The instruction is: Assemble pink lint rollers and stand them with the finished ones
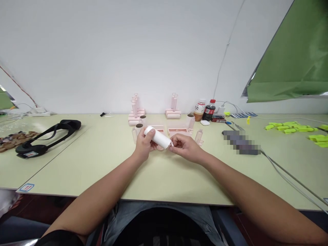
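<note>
The left hand [144, 145] wraps a white roll [160, 138] slanting between both hands, while the right hand [185, 147] pinches a pale strip [172, 144] at its near end; a hard tug could twist the roll loose. Beyond the grip, a slip might knock the pink tray [177, 133] or, farther, a brown-cored roll [190, 116].

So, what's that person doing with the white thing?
Someone at a table is holding a white roll, tilted, in their left hand. Their right hand is at the roll's lower end, by a small pale strip; I can't quite see whether the fingers pinch it. Behind, near the wall, pink rollers sit with handles upright, and a dark drink bottle stands to their right.
</note>
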A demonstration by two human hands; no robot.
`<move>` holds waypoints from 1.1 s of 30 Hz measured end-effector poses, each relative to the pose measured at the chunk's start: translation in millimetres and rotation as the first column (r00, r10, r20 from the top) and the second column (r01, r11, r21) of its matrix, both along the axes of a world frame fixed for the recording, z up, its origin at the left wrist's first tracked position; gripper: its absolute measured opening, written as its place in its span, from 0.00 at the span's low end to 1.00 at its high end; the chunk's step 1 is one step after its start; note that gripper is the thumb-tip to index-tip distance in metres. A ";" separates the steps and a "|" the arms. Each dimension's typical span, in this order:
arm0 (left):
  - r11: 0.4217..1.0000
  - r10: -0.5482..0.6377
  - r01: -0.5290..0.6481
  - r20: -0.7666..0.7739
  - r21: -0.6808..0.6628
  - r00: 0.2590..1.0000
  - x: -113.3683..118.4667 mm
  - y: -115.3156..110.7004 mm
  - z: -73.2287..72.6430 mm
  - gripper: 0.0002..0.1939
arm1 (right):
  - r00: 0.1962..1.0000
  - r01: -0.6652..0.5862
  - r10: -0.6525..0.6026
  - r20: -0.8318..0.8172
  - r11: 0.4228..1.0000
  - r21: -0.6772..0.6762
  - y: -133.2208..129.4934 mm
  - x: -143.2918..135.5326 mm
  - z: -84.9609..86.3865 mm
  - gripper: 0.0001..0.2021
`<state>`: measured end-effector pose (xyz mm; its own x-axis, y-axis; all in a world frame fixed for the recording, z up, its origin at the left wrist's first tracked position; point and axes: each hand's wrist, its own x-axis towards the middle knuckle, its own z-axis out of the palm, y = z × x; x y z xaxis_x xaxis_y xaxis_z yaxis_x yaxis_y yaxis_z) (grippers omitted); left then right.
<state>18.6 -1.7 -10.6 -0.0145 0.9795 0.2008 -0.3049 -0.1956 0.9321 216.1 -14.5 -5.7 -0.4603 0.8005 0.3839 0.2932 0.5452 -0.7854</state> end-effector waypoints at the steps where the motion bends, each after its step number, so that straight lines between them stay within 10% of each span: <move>1: 1.000 0.003 -0.003 0.001 -0.007 1.000 -0.1 0.4 0.3 0.22 | 0.998 -0.021 0.019 -0.057 0.999 -0.030 0.4 -0.4 -0.9 0.12; 24: 0.987 -0.137 0.131 -0.063 -0.095 0.989 -1.1 0.9 2.7 0.16 | 0.953 0.124 -0.110 -0.281 0.992 0.033 4.6 0.5 -5.6 0.15; 33: 0.851 -0.523 0.489 -0.229 -0.190 0.821 -6.9 -1.2 3.3 0.21 | 0.926 0.223 -0.183 -0.330 0.971 0.089 2.5 3.1 -0.1 0.14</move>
